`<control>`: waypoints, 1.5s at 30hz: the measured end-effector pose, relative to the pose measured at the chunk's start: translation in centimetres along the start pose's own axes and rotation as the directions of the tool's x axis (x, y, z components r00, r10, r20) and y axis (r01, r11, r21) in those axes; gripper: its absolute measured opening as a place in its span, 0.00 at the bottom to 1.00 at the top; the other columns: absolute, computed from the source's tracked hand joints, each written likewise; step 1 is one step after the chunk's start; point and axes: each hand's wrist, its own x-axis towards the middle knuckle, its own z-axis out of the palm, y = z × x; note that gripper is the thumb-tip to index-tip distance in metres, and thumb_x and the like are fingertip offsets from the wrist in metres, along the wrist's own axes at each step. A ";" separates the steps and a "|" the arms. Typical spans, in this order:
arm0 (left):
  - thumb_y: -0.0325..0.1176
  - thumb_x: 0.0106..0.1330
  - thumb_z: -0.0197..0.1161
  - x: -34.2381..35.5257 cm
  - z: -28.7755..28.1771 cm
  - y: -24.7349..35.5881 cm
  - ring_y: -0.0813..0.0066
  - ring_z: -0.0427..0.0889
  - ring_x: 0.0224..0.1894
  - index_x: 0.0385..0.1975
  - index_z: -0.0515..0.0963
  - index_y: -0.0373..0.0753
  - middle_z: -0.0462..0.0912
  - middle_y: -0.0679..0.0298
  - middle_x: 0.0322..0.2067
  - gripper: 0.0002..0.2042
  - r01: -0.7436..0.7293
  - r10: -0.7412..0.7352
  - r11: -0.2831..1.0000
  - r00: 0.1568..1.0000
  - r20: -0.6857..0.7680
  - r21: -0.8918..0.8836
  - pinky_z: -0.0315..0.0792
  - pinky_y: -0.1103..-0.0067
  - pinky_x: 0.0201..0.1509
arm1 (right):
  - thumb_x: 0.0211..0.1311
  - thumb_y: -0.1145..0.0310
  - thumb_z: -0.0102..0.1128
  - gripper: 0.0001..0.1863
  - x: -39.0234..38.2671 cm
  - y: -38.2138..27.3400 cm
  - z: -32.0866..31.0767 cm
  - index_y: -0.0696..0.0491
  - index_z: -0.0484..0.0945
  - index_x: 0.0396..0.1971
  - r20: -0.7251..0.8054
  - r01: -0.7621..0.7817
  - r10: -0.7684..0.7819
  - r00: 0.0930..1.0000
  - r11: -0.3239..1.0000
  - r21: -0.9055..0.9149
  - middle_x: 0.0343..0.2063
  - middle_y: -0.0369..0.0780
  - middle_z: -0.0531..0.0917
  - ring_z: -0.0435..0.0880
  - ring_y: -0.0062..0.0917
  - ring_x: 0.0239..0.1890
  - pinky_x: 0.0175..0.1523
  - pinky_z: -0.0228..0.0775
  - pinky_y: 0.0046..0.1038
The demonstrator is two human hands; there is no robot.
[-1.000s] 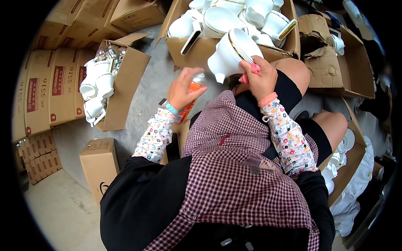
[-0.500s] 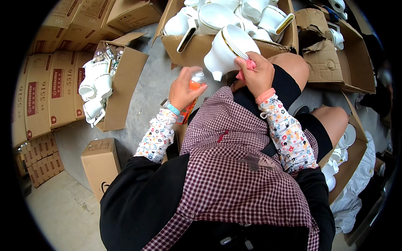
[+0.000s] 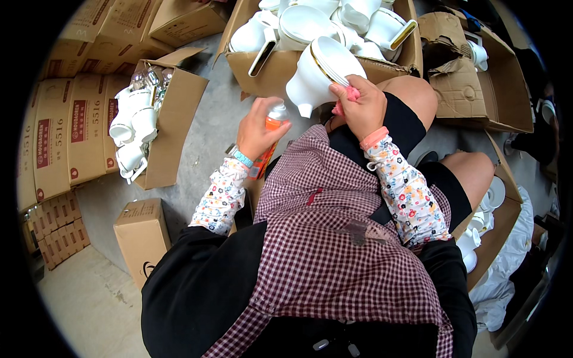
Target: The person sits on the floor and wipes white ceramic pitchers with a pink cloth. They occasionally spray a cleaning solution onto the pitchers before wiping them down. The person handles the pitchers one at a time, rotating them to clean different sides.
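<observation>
My left hand (image 3: 256, 131) curls round the upper part of an orange spray can (image 3: 270, 143) with a clear cap-like top. The can is tilted, and my fingers and thumb hide part of it. In my right hand (image 3: 363, 107) is a white jug body (image 3: 316, 74) with a gold band near its wide round rim. Its short spout points down toward my lap. A crumpled pink cloth (image 3: 345, 101) is pressed between my right fingers and the jug body. The two hands are apart, with the jug body's spout between them.
A large carton (image 3: 262, 74) of white jug parts stands ahead. At the left, a smaller carton (image 3: 173, 131) holds more white parts, before stacked cartons (image 3: 59, 131). Other open cartons (image 3: 507, 95) stand at the right. A closed box (image 3: 143, 235) sits on the floor.
The whole view shifts slightly. Both hands stay almost in place, the right on the jug body and cloth, the left at the spray can.
</observation>
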 end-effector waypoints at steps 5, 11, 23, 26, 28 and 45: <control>0.34 0.52 0.70 -0.3 0.2 -0.1 0.59 0.80 0.44 0.49 0.69 0.39 0.76 0.57 0.44 0.25 0.005 -0.005 1.000 1.000 0.000 0.002 0.73 0.72 0.47 | 0.52 0.59 0.68 0.15 0.1 -0.1 0.0 0.56 0.78 0.23 0.027 -0.024 0.024 0.999 1.000 -0.002 0.18 0.42 0.77 0.77 0.37 0.23 0.29 0.68 0.34; 0.34 0.52 0.71 -0.2 0.0 0.1 0.60 0.80 0.44 0.49 0.69 0.40 0.77 0.58 0.45 0.25 0.017 -0.017 1.000 1.000 -0.006 -0.002 0.74 0.72 0.47 | 0.50 0.60 0.68 0.14 0.0 0.1 0.0 0.56 0.79 0.24 0.028 0.019 -0.018 0.999 0.999 -0.050 0.19 0.41 0.78 0.78 0.36 0.24 0.30 0.69 0.34; 0.35 0.52 0.71 -0.3 0.2 0.1 0.60 0.80 0.45 0.49 0.69 0.41 0.77 0.58 0.45 0.25 0.018 -0.018 1.000 1.000 -0.015 -0.005 0.74 0.72 0.47 | 0.50 0.60 0.68 0.14 0.1 -0.2 0.0 0.56 0.80 0.26 0.034 0.002 0.000 0.999 0.999 -0.051 0.20 0.41 0.79 0.79 0.36 0.24 0.30 0.69 0.34; 0.35 0.52 0.70 -0.3 0.3 0.2 0.60 0.80 0.45 0.49 0.69 0.41 0.76 0.58 0.44 0.24 0.019 -0.019 1.000 1.000 -0.014 -0.009 0.74 0.72 0.47 | 0.51 0.60 0.68 0.14 0.0 -0.4 -0.2 0.56 0.79 0.24 0.055 -0.032 0.034 0.998 0.999 -0.035 0.19 0.41 0.78 0.78 0.36 0.24 0.30 0.69 0.34; 0.34 0.52 0.70 -0.3 0.3 0.2 0.60 0.80 0.45 0.49 0.69 0.41 0.76 0.58 0.44 0.24 0.026 -0.026 1.000 1.000 -0.010 -0.008 0.74 0.72 0.46 | 0.51 0.60 0.68 0.14 0.1 -0.3 -0.1 0.56 0.79 0.23 0.055 -0.018 0.020 0.998 0.999 -0.043 0.19 0.41 0.78 0.78 0.36 0.24 0.29 0.69 0.34; 0.34 0.56 0.69 -0.9 -1.1 -5.9 0.55 0.78 0.50 0.70 0.44 0.45 0.69 0.47 0.54 0.45 0.127 -0.188 0.963 0.947 -0.259 -0.238 0.75 0.67 0.51 | 0.51 0.59 0.68 0.15 0.2 0.2 0.3 0.55 0.78 0.23 0.036 0.052 -0.048 0.998 0.994 -0.096 0.19 0.42 0.77 0.77 0.39 0.23 0.29 0.68 0.35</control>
